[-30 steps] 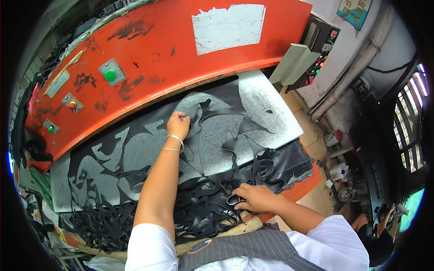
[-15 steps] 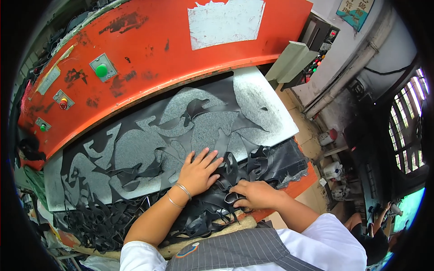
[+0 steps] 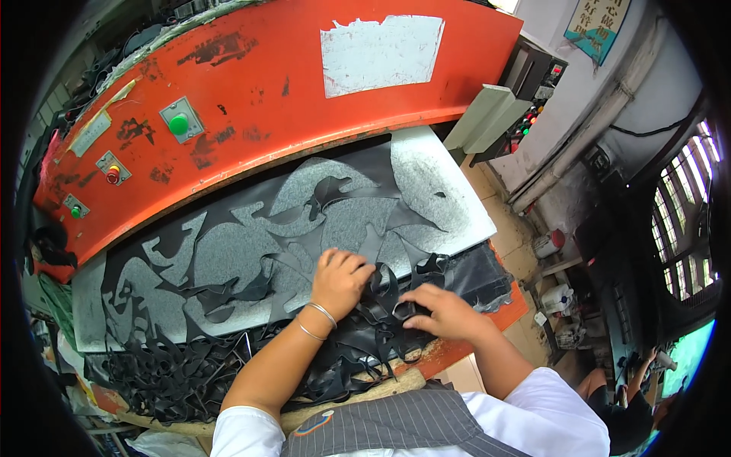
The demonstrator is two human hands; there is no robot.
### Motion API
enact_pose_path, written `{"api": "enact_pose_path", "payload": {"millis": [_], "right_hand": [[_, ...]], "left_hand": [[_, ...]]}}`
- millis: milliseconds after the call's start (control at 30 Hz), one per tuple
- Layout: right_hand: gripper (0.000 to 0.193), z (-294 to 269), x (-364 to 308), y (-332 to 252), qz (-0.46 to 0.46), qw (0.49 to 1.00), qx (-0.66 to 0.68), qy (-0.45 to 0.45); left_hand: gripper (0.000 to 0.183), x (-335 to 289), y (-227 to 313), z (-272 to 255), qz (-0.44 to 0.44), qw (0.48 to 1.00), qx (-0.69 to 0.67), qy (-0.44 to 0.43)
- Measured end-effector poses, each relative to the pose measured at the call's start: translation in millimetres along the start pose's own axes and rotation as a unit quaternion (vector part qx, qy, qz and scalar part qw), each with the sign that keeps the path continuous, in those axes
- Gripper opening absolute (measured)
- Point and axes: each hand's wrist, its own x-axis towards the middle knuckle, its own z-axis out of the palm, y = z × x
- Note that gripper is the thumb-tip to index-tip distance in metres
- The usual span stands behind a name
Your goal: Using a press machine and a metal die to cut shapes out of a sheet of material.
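A black leather-like sheet (image 3: 372,242), cut through with large curved openings, lies over a pale speckled board (image 3: 438,164). My left hand (image 3: 340,282) is at the sheet's near edge with its fingers curled down; what lies under the fingertips is hidden. To its right, my right hand (image 3: 445,312) is closed, thumb and fingers round a looped black leather-like scrap (image 3: 406,309). Between and below both hands hangs a tangle of black scraps (image 3: 358,335), several of them thin strips, along the board's near edge.
An orange machine beam (image 3: 251,114) spans the far side, with green buttons (image 3: 179,124) and a red button (image 3: 113,175). A control box (image 3: 533,84) stands at the far right. Black material (image 3: 483,278) covers the orange bench's right end. Another person (image 3: 620,396) is at the lower right.
My left hand went from lying flat with fingers spread to curled fingers, shifting slightly right. My right hand rose a little and moved right, with the scrap still in its grip.
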Motion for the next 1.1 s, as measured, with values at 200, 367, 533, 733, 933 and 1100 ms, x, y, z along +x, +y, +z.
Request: {"api": "enact_pose_path", "payload": {"millis": [200,367,533,733,933,1100], "right_hand": [[0.044,-43,29,20,-0.007,0.989,-0.027,0.145],[0.041,-46,92,24,-0.045,0.991,-0.043,0.114],[0.042,-19,154,44,-0.163,0.984,-0.073,0.017],[0.053,-19,169,60,-0.186,0.974,-0.126,-0.008],[0.055,-11,167,86,-0.149,0.984,-0.086,0.047],[0.054,-9,167,87,-0.162,0.98,-0.101,0.064]], "left_hand": [[0.018,-8,-27,-22,0.038,0.995,0.093,-0.027],[0.025,-22,-18,-18,-0.102,0.994,0.011,-0.023],[0.026,-28,4,7,-0.207,0.976,-0.066,0.019],[0.029,-28,5,-4,-0.23,0.97,-0.073,0.016],[0.029,-26,2,1,-0.219,0.972,-0.085,-0.008],[0.027,-28,0,7,-0.22,0.971,-0.092,0.008]]}}
